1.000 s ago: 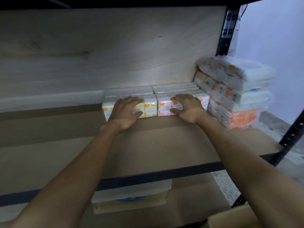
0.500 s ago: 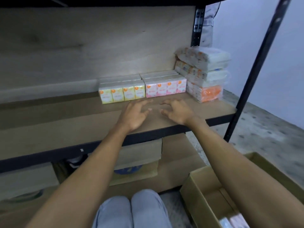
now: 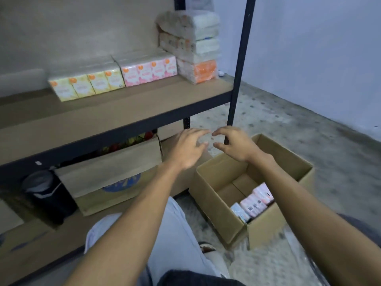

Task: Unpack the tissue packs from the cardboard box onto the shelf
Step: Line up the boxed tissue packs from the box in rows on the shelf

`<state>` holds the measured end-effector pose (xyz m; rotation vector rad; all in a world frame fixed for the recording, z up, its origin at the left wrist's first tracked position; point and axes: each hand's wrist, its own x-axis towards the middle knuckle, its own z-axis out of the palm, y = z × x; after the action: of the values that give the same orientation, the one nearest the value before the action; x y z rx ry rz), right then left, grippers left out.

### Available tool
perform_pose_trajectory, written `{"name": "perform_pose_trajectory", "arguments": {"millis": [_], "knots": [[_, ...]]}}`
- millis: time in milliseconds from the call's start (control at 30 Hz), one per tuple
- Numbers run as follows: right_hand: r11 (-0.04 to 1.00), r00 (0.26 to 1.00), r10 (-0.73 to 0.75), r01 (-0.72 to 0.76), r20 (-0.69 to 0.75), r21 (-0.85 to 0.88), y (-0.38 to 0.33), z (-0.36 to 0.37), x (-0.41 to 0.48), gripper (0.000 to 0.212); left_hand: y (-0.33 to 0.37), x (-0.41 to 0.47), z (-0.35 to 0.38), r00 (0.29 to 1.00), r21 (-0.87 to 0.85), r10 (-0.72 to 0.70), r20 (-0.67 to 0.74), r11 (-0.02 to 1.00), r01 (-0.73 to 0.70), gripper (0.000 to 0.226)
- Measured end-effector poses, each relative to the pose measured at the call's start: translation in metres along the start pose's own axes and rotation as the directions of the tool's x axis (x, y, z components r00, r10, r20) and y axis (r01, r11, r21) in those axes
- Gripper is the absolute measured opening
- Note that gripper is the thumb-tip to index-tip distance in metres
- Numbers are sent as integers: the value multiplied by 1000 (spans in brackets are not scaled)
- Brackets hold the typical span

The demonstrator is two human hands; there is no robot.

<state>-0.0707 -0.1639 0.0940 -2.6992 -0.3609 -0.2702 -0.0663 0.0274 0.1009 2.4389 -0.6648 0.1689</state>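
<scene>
Two bare hands are hovering at frame centre, the left hand and right hand both spread open and gripping nothing. Below right, the cardboard box is sitting open on the floor, holding pink and blue tissue packs. Farther up left, the shelf is carrying yellow packs, pink packs and stacked bundles.

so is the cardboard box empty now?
No, pink and blue tissue packs lie at the near end of the open cardboard box, under the right forearm.
</scene>
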Motion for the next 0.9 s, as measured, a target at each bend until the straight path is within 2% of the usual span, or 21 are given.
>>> {"name": "perform_pose_trajectory", "arguments": {"millis": [233,467,600,667,800,900], "knots": [[966,940,256,-254,223,-41,75,48,-61,42,12,-4,92,979,-25,-22,204,999,27,39],[933,824,349,-348,447,-87,122,97,-92,49,7,-7,163,892,-5,-104,440,993,118,43],[911,707,390,-391,590,-133,141,123,-97,58,3,-6,192,788,64,-169,592,985,163,45],[907,657,393,-391,643,-155,149,131,-98,64,2,-4,203,742,151,-210,636,978,148,43],[914,597,387,-347,703,-208,158,138,-96,76,1,8,218,630,305,-302,716,946,108,48],[918,559,388,-306,732,-253,163,142,-92,79,-3,15,231,548,354,-342,763,931,89,52]]}}
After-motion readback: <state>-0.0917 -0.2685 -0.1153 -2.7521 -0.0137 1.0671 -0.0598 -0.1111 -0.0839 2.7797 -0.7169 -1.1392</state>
